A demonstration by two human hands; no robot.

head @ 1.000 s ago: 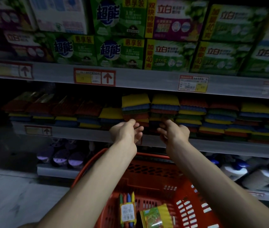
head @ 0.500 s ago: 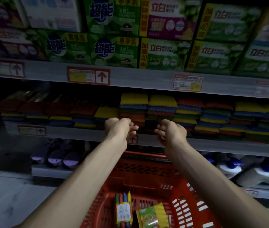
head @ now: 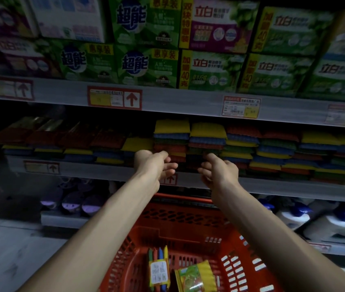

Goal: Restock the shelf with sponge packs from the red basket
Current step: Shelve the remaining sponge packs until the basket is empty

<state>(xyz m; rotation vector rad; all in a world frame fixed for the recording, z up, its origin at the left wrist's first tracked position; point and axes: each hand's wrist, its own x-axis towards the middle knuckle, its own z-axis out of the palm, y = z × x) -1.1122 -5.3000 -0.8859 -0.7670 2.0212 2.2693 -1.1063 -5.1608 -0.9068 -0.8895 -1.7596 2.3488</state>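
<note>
Stacks of multicoloured sponge packs [head: 207, 140] fill the middle shelf [head: 104, 171]. My left hand [head: 154, 165] and my right hand [head: 220, 168] hover side by side just in front of the shelf edge, below two taller stacks. Both hands have loosely curled fingers and hold nothing. Beneath my forearms sits the red basket [head: 188, 226]. Inside it stand a sponge pack with a white label [head: 159, 268] and a second sponge pack with a green wrapper [head: 194, 277].
Green and purple detergent boxes [head: 146, 60] line the upper shelf. Dark round items [head: 72, 205] and white bottles with blue caps [head: 298, 218] occupy the lower shelf. Pale floor [head: 9, 256] lies at the left.
Both hands have drawn slightly back from the sponge stacks toward the shelf edge, and the view has shifted a little.
</note>
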